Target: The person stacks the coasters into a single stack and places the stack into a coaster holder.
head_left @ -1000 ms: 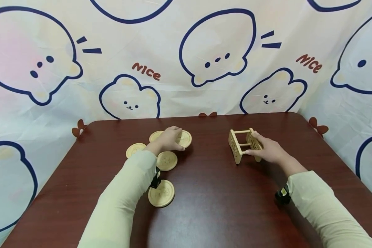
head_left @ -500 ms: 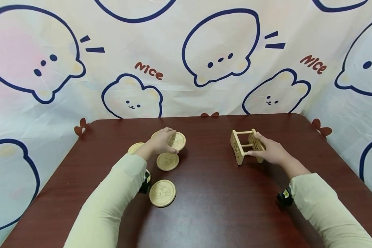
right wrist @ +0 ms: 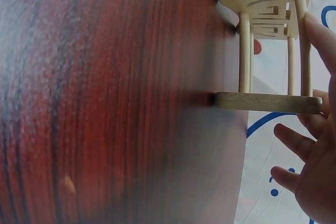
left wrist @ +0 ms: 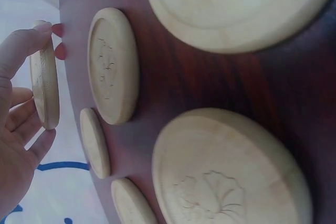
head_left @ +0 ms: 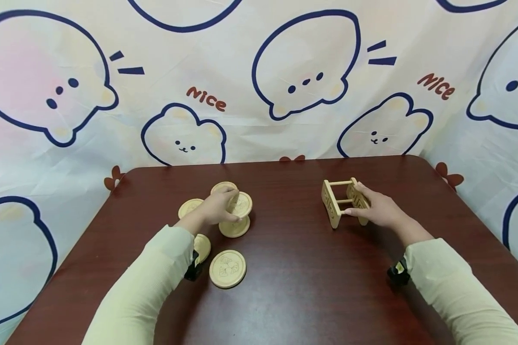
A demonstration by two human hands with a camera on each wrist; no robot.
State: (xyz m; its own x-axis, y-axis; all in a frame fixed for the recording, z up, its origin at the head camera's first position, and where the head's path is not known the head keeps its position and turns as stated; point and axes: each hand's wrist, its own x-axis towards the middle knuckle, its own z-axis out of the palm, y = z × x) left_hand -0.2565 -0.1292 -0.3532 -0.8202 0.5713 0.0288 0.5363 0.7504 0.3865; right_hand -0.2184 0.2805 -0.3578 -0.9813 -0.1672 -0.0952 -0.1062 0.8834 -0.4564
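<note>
My left hand [head_left: 216,207] pinches a round pale wooden coaster [head_left: 242,205] by its edge, thumb on one side and fingers on the other. In the left wrist view this held coaster [left wrist: 46,85] is seen edge-on, above the table. Directly below it in the head view lies a second coaster [head_left: 234,228], partly covered. My right hand [head_left: 382,209] grips the right side panel of a small wooden coaster rack [head_left: 330,206], which stands on the table. Cut-out slots mark its panels, and thin dowels [right wrist: 244,51] join them; no coaster sits between them.
More engraved coasters lie flat around my left arm: one nearest me [head_left: 228,269], one partly behind the wrist [head_left: 203,246], one to the left [head_left: 189,206], one at the back [head_left: 223,186]. The dark red table [head_left: 293,268] ends at a cartoon-printed cloth [head_left: 241,139].
My left hand has drawn the held coaster left and nearer, from beside the back coaster to above the middle one. My right hand and the rack stay put.
</note>
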